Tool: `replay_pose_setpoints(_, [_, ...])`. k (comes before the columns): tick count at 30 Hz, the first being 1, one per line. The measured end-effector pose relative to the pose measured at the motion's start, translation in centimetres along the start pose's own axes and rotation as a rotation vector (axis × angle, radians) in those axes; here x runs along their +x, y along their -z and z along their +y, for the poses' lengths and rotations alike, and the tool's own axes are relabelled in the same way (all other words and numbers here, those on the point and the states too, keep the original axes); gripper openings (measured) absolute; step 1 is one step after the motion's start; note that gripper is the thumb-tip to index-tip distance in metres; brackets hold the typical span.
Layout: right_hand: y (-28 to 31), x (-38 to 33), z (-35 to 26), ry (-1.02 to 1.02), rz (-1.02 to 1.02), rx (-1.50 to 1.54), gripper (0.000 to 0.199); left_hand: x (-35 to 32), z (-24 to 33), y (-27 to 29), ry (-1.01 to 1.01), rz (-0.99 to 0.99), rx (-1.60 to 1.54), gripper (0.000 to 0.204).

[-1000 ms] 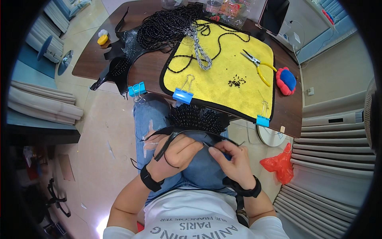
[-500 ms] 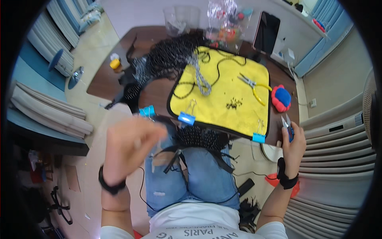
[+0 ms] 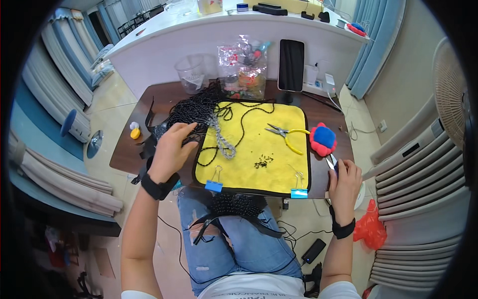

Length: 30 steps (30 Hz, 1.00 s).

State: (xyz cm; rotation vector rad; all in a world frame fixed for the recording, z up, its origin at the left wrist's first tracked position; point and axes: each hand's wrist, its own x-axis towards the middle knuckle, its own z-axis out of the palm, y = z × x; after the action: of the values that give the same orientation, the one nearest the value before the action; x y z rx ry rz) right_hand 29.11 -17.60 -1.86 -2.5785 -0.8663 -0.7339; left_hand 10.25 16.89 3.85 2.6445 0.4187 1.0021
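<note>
My left hand [image 3: 172, 152] hovers by the left edge of the yellow mat [image 3: 229, 172], thumb and fingers apart, nothing between them. Just beyond it lies a heap of black beaded strands [image 3: 191, 109], with a grey looped bundle of thread [image 3: 225, 147] trailing onto the mat. At the table's right front, my right hand [image 3: 347, 182] is closed around small snips [image 3: 331, 161], blades pointing away; its fingers partly cover the blue handle. Small black beads [image 3: 264, 161] lie in a loose patch on the mat, nearer me than the yellow-handled pliers [image 3: 293, 142]. A red and blue pincushion [image 3: 323, 140] sits beside the snips.
Blue binder clips [image 3: 214, 186] grip the mat's front edge. A phone [image 3: 291, 65] stands upright at the back, near a clear bag [image 3: 244, 70] and a clear cup [image 3: 191, 77]. Black beaded work [image 3: 234, 204] hangs over my lap. A small yellow-lidded container [image 3: 135, 132] stands far left.
My left hand has moved forward to the mat's left edge, and its fingers have spread. My right hand remains at the snips. The view has tilted up, showing more of the white counter.
</note>
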Motion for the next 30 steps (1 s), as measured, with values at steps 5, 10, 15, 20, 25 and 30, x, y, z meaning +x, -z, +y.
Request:
replay_pose_setpoints(5, [0.7, -0.1, -0.7, 0.078, 0.100, 0.218, 0.022, -0.7, -0.5, 4.5, 0.203, -0.085, 0.013, 0.015])
replay_pose_setpoints(10, [1.1, 0.2, -4.4, 0.150, -0.067, 0.489, 0.016, -2.3, -2.0, 9.0, 0.423, -0.071, -0.146, 0.012])
replay_pose_setpoints(15, [-0.1, 1.2, -6.8, 0.184, -0.173, 0.403, 0.008, -6.4, -3.3, 12.6, 0.493, 0.057, -0.204, 0.011])
replay_pose_setpoints(20, [-1.2, 1.8, -6.7, 0.209, -0.217, 0.286, 0.008, -13.9, -6.0, 13.9, 0.696, 0.253, -0.275, 0.012])
replay_pose_setpoints(25, [-1.8, 2.4, -6.4, 0.292, -0.236, 0.273, 0.008, -22.4, -8.0, 12.8, 0.899, 0.307, -0.384, 0.014])
replay_pose_setpoints(30, [-1.1, 2.6, -3.8, 0.055, -0.368, 0.461, 0.010, -28.2, -9.8, 8.7, 0.998, 0.178, -0.515, 0.014])
